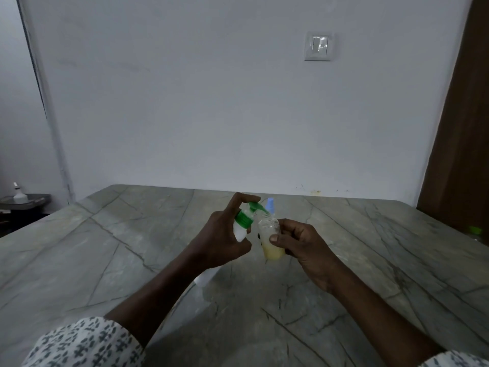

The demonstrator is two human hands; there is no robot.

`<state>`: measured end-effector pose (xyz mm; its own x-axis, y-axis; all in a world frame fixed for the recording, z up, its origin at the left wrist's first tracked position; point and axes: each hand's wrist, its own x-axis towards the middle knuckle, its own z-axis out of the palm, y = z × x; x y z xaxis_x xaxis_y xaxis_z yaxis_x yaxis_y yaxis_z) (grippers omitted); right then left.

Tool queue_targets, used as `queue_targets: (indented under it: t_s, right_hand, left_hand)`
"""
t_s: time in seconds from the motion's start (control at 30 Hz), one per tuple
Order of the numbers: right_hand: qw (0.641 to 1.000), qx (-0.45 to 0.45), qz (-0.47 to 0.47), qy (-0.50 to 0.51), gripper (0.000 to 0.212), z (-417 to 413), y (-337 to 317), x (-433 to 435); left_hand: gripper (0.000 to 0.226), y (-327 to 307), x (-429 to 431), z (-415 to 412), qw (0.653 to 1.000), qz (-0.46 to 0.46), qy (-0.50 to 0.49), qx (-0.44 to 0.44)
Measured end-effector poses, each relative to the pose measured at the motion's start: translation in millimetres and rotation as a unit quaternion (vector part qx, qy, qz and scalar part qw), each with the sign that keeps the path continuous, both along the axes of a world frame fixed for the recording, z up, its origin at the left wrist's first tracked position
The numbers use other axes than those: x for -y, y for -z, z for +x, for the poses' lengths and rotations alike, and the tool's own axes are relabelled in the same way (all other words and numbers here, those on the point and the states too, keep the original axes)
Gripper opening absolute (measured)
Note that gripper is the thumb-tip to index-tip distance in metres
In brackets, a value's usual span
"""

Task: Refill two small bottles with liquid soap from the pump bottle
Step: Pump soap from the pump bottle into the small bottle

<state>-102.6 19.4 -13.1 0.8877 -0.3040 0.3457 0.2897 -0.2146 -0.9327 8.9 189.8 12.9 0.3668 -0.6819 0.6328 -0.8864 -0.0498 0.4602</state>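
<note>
My left hand [225,234] grips the white pump bottle [240,229] by its neck below the green collar, with the index finger curled over the green pump head [254,206]. The bottle's lower end shows under my wrist, near the table. My right hand [296,242] holds a small clear bottle [270,237], open at the top, with yellowish soap in its lower part. The pump spout points into its mouth. Just behind stands a second small bottle with a light blue cap [270,203], mostly hidden.
The hands work over a grey-green marble table [132,247] set against a pale wall. A small green object [475,230] lies at the table's far right edge. A white spray bottle [18,193] stands on a low dark surface at far left.
</note>
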Motion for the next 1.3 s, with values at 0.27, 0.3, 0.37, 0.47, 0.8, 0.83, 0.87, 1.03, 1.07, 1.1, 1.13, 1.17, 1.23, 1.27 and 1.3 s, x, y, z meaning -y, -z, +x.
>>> queue_targets:
  t_s: [0.27, 0.3, 0.37, 0.47, 0.8, 0.83, 0.87, 1.03, 1.07, 1.1, 1.13, 1.17, 1.23, 1.27, 1.3]
  right_hand:
    - [1.0, -0.005, -0.013, -0.003, 0.025, 0.3, 0.0, -2.6]
    - [1.0, -0.006, -0.016, -0.005, 0.026, 0.1, 0.2, -3.4]
    - [1.0, -0.007, -0.019, -0.006, 0.026, -0.4, 0.6, -3.9]
    - [1.0, -0.004, -0.013, -0.008, 0.026, -1.3, 0.3, -4.0]
    - [1.0, 0.003, 0.006, 0.0, 0.025, -1.2, -0.8, -1.3]
    - [1.0, 0.003, 0.002, -0.001, 0.025, -1.0, -0.7, -1.2]
    - [1.0, 0.001, -0.003, -0.003, 0.025, -1.0, -0.3, -1.2]
    - [1.0, -0.006, -0.017, -0.01, 0.027, -1.5, 0.2, -4.0]
    - [1.0, -0.006, -0.019, -0.008, 0.027, -1.3, 0.0, -4.1]
    - [1.0, -0.005, -0.018, -0.006, 0.026, -1.0, -0.2, -3.8]
    - [1.0, -0.002, -0.013, -0.006, 0.026, -0.9, -0.4, -3.3]
    - [1.0, 0.002, -0.007, -0.007, 0.026, -0.9, -0.9, -2.6]
    - [1.0, 0.006, -0.001, -0.005, 0.026, -1.3, -1.2, -1.8]
    - [1.0, 0.006, -0.001, -0.003, 0.026, -1.0, -1.0, -1.3]
    - [1.0, 0.005, -0.001, -0.003, 0.025, -0.8, -0.4, -1.0]
  left_hand:
    - [0.07, 2.3, 1.4, 1.6, 1.0, -0.014, -0.006, 0.009]
    - [0.068, 2.4, 1.5, 1.7, 1.0, -0.013, -0.008, 0.009]
    - [0.067, 2.4, 1.6, 1.7, 1.0, -0.014, -0.008, 0.009]
    - [0.069, 1.7, 1.4, 1.3, 1.0, -0.012, -0.004, 0.012]
    - [0.075, 1.2, 2.3, 0.8, 1.0, -0.009, -0.004, 0.012]
    - [0.074, 1.1, 2.6, 1.0, 1.0, -0.008, -0.006, 0.01]
    - [0.072, 0.9, 2.6, 1.3, 1.0, -0.008, -0.006, 0.009]
    - [0.067, 1.3, 2.1, 2.3, 1.0, -0.005, -0.012, 0.006]
    - [0.068, 1.3, 2.1, 2.2, 1.0, -0.003, -0.012, 0.004]
    - [0.07, 1.3, 2.2, 1.9, 1.0, 0.0, -0.011, 0.002]
    - [0.072, 1.2, 2.2, 1.7, 1.0, 0.0, -0.009, 0.002]
    - [0.074, 1.3, 2.3, 1.6, 1.0, -0.001, -0.007, 0.002]
    - [0.077, 1.4, 1.9, 1.4, 1.0, -0.003, -0.003, 0.003]
    - [0.077, 1.3, 1.8, 1.4, 1.0, -0.004, -0.002, 0.005]
    - [0.077, 1.3, 1.9, 1.4, 1.0, -0.005, -0.002, 0.007]
